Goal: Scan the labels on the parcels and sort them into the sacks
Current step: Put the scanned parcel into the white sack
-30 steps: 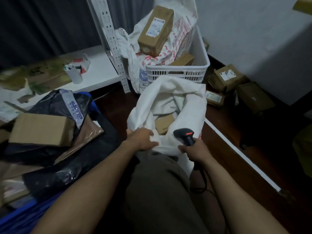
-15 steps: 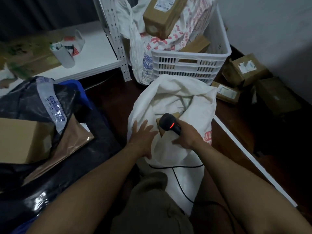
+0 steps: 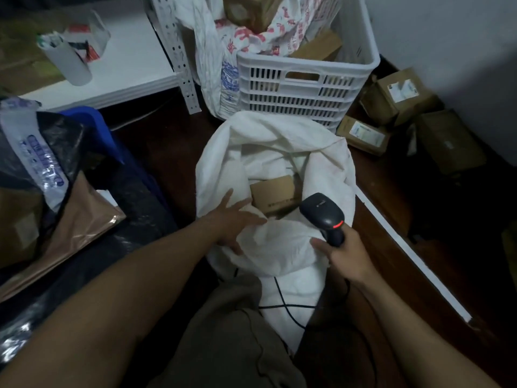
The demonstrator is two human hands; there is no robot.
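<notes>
— Nearby, what is held?
— A black handheld barcode scanner [image 3: 321, 212] is held in the right hand [image 3: 344, 253]. The grip is closed round its handle, and the scanner is lit red at the neck. A thin black cable [image 3: 282, 301] is trailed across the near part of the sack.
— And the other hand?
— The left hand [image 3: 233, 222] is laid on the near rim of the white woven sack [image 3: 279, 152], its grip spread, fingers straight, nothing pinched.
— Where is the parcel found?
— A brown cardboard parcel [image 3: 275, 193] is seen inside the open mouth of the sack, just beyond the left hand and beside the scanner's head. Whether it is touched by the fingers cannot be told.
— What is set behind?
— A white slatted plastic crate [image 3: 302, 91] is stood against the sack's far side, with a white red-printed sack [image 3: 251, 37] and a brown box [image 3: 319, 47] lodged in it. To the right, labelled brown cardboard boxes [image 3: 397, 93] are scattered on the dark floor [image 3: 377, 219]. To the left, a black plastic bag [image 3: 64, 141] is heaped, and a white shelf [image 3: 134, 65] is seen beyond it.
</notes>
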